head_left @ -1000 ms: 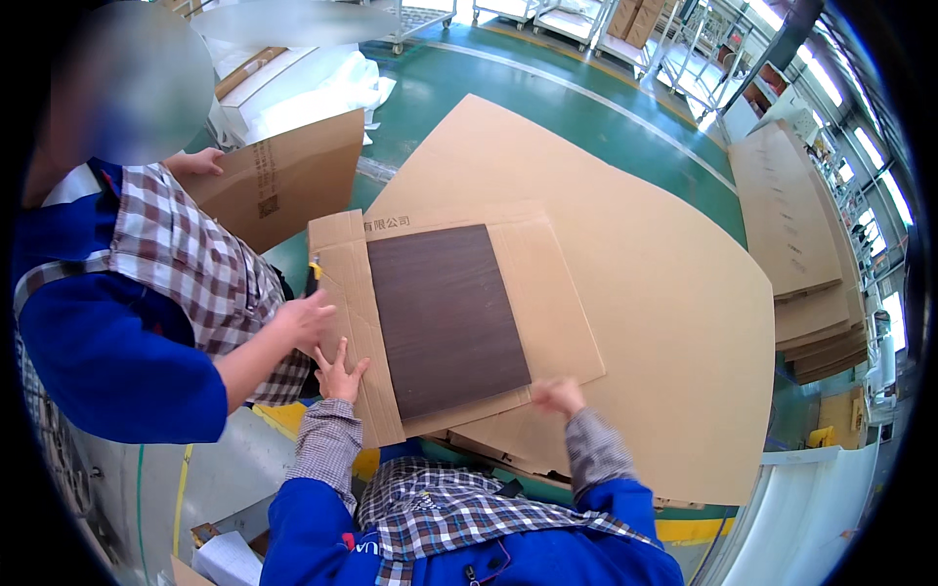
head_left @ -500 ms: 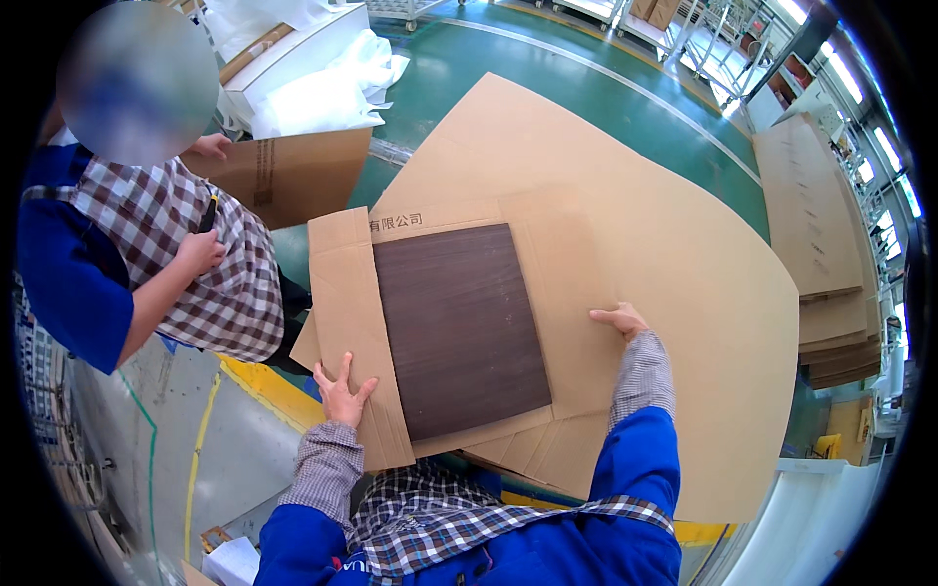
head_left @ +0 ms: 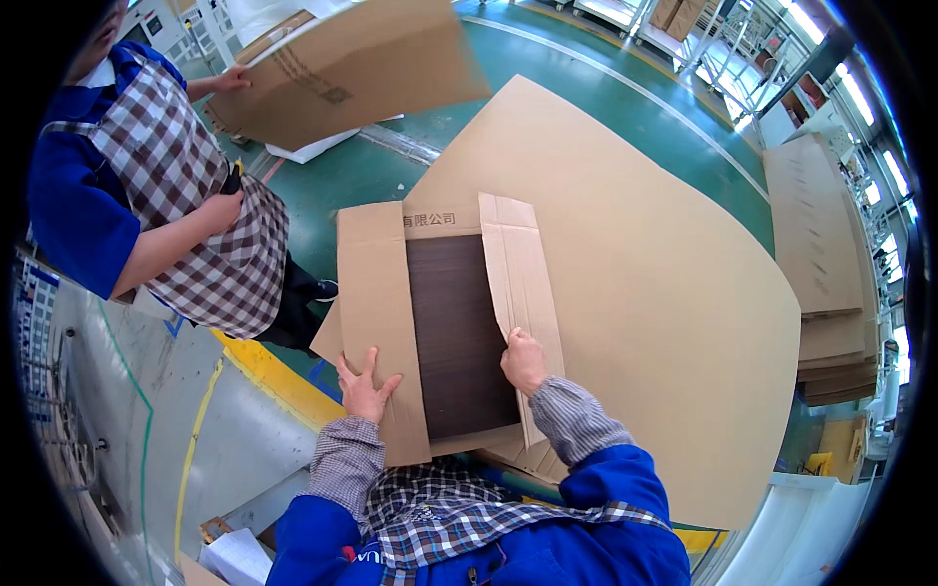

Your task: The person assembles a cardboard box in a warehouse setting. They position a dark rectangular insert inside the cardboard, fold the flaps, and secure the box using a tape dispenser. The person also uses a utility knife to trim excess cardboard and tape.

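Left fingers spread over a cardboard flap; right fingers clench the opposite flap. A co-worker stands leftward.

Dark panel: lies between cardboard left flap and right flap. Left hand: spread on the former. Right hand: grips the latter. Underneath: large cardboard sheet. Far left: co-worker holds brown board.

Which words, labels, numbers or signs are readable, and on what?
Wording withheld.
Cardboard wrap: dark printed characters, legible, partly covered.
Co-worker's cardboard sheet: print and square code, too blurred.
Wearer's blue jacket: pale lettering, partly hidden.
Wearer's checked apron: small pale mark, unreadable.
Stacked cardboard, right: marks too small.
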Demonstrator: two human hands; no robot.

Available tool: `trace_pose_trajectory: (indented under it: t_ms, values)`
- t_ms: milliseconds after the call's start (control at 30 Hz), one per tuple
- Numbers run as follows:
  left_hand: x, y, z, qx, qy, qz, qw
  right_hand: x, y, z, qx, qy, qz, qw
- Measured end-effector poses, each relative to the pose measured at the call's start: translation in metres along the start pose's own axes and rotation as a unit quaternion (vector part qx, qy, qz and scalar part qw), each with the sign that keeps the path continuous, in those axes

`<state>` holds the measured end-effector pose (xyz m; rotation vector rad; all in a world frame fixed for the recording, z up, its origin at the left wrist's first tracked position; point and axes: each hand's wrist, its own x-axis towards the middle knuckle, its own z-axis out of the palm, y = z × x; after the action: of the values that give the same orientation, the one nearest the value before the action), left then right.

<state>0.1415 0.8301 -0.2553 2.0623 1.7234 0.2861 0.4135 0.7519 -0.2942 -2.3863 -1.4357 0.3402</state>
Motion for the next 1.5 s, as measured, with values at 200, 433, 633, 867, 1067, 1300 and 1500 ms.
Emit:
trace_pose_trajectory:
  t_ms: [200, 433, 633, 867, 1067, 1300, 1500]
  values:
    - [-0.006, -0.008, 0.017, 0.002, 0.023, 0.009, 1.0, -0.014, -0.011, 0.022, -0.003, -0.039, 0.019, 0.999]
    - [-0.011, -0.012, 0.021, -0.011, 0.031, 0.015, 0.999, -0.011, 0.048, 0.026, 0.053, 0.064, 0.062, 0.995]
    - [-0.006, -0.014, 0.02, -0.029, 0.017, 0.05, 0.998, -0.004, 0.066, 0.015, 0.187, 0.009, 0.248, 0.95]
    - [-0.021, -0.025, -0.004, 0.01, 0.032, 0.087, 0.996, -0.045, 0.044, -0.052, 0.168, -0.026, 0.253, 0.952]
    - [-0.103, 0.032, -0.006, -0.011, -0.009, 0.109, 0.994, -0.157, 0.079, -0.132, 0.204, 0.077, 0.27, 0.938]
    - [-0.17, 0.121, 0.027, -0.033, -0.079, 0.231, 0.969, -0.298, 0.167, -0.14, 0.241, 0.191, 0.403, 0.862]
    - [-0.226, 0.196, 0.08, 0.002, -0.178, 0.292, 0.94, -0.39, 0.236, -0.155, 0.31, 0.28, 0.462, 0.782]
